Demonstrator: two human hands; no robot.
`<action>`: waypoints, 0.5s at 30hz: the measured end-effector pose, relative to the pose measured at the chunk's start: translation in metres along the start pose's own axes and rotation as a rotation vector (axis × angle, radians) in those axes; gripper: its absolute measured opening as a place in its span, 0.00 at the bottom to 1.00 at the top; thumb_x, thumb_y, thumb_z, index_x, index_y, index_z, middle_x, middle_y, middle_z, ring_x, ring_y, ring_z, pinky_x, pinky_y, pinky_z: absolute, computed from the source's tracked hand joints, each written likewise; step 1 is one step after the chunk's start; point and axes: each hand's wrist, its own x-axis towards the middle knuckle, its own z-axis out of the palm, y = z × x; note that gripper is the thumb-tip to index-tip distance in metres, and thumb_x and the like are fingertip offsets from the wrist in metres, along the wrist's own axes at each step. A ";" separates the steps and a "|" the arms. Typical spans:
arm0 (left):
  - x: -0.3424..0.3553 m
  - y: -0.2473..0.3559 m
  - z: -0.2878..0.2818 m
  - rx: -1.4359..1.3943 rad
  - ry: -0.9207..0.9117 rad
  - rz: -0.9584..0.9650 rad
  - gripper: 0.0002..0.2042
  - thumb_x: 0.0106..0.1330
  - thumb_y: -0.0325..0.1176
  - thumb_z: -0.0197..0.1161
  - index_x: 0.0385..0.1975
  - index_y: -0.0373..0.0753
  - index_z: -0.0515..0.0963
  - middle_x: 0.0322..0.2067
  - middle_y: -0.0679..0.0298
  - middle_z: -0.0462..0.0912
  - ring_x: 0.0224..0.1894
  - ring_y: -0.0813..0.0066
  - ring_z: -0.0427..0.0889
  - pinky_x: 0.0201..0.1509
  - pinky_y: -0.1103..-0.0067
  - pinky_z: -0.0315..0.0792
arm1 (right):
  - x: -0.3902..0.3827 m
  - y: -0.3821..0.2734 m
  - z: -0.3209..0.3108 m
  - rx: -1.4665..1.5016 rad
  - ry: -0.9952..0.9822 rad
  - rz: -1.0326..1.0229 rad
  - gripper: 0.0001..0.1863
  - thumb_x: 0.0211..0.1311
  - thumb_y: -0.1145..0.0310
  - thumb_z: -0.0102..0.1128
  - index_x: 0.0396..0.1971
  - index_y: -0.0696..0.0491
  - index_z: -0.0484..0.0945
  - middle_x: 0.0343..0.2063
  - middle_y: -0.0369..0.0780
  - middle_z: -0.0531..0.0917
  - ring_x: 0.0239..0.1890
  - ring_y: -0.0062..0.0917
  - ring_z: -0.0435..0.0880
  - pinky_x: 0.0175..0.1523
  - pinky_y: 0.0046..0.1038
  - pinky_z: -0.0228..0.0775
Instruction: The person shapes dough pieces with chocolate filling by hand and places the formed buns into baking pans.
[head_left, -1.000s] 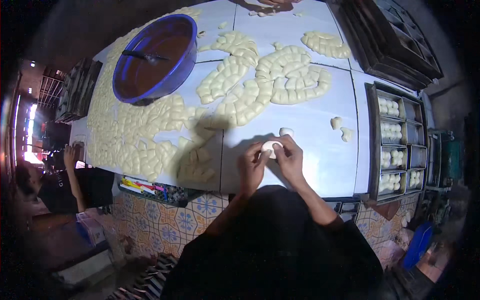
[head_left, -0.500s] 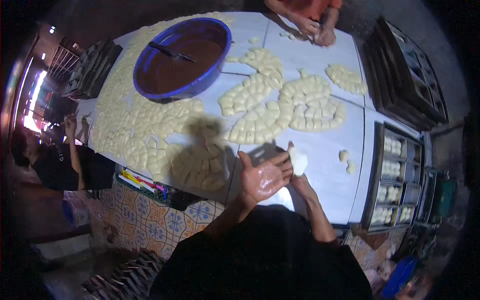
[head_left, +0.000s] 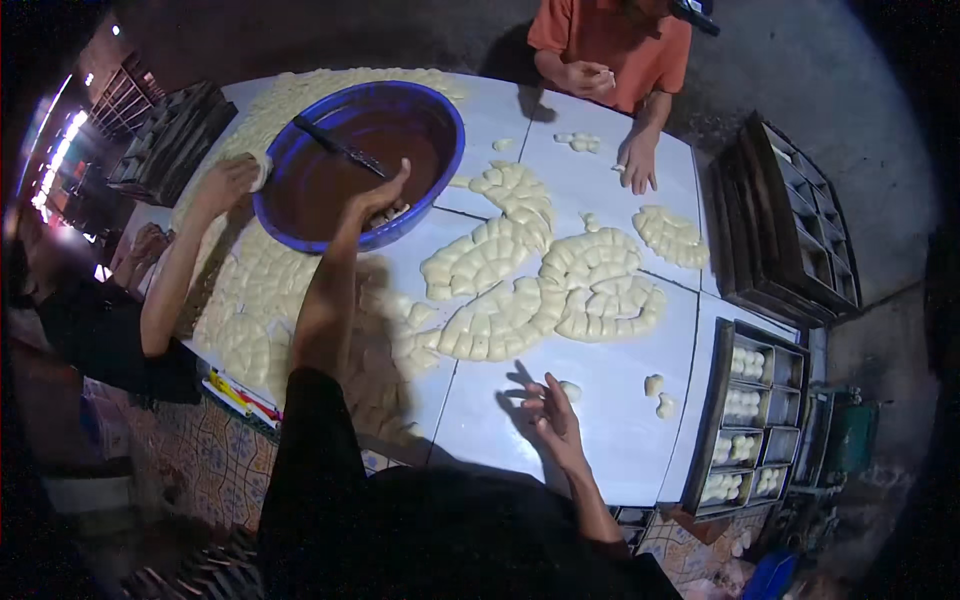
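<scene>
Left grip (head_left: 378,195) over round blue basin (head_left: 440,170)

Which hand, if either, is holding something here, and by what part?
Cannot tell for the left hand, reaching into the blue round plastic basin of brown filling. Right hand rests open on the white table, holding nothing.

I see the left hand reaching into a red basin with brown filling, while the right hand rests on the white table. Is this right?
Not quite: the basin is blue, not red, as the head view shows. The rest holds: the left hand reaches into it over the brown filling, and the right hand rests on the white table.
</scene>
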 end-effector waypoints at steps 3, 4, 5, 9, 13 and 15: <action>-0.019 0.000 0.002 -0.016 0.186 0.150 0.50 0.57 0.75 0.22 0.34 0.29 0.78 0.34 0.46 0.81 0.44 0.50 0.77 0.53 0.62 0.66 | 0.000 -0.002 -0.001 -0.026 0.039 -0.046 0.40 0.60 0.58 0.60 0.67 0.52 0.49 0.55 0.42 0.69 0.48 0.22 0.73 0.50 0.23 0.65; -0.035 0.001 0.003 0.090 0.409 0.314 0.50 0.57 0.74 0.20 0.35 0.30 0.79 0.33 0.44 0.81 0.44 0.45 0.78 0.51 0.60 0.68 | -0.001 0.001 -0.001 -0.036 0.041 -0.062 0.40 0.60 0.58 0.59 0.67 0.52 0.49 0.55 0.42 0.69 0.48 0.22 0.73 0.49 0.22 0.66; -0.072 0.014 0.014 0.196 0.557 0.284 0.50 0.58 0.74 0.19 0.37 0.30 0.79 0.36 0.39 0.79 0.45 0.43 0.76 0.52 0.61 0.68 | 0.000 0.004 -0.001 -0.056 0.055 -0.062 0.40 0.60 0.59 0.59 0.67 0.52 0.49 0.55 0.42 0.69 0.47 0.21 0.74 0.49 0.23 0.66; -0.142 0.030 0.090 -0.361 0.120 0.406 0.53 0.56 0.76 0.19 0.48 0.25 0.73 0.47 0.40 0.75 0.52 0.50 0.74 0.58 0.63 0.64 | 0.016 0.004 0.004 0.140 0.256 0.116 0.36 0.64 0.61 0.54 0.67 0.55 0.48 0.52 0.43 0.73 0.46 0.26 0.76 0.49 0.25 0.69; -0.220 -0.017 0.164 -1.129 -0.579 0.359 0.58 0.51 0.78 0.19 0.58 0.19 0.58 0.52 0.42 0.71 0.50 0.55 0.76 0.56 0.65 0.68 | 0.039 -0.004 0.030 0.614 0.125 0.272 0.27 0.67 0.58 0.48 0.58 0.61 0.61 0.49 0.48 0.73 0.44 0.29 0.78 0.43 0.26 0.74; -0.244 -0.023 0.190 -1.181 -0.517 0.309 0.54 0.56 0.75 0.20 0.59 0.22 0.59 0.51 0.46 0.73 0.48 0.61 0.77 0.53 0.69 0.69 | 0.042 0.010 0.024 0.684 0.115 0.357 0.25 0.69 0.59 0.46 0.56 0.64 0.61 0.46 0.48 0.75 0.40 0.29 0.79 0.43 0.25 0.74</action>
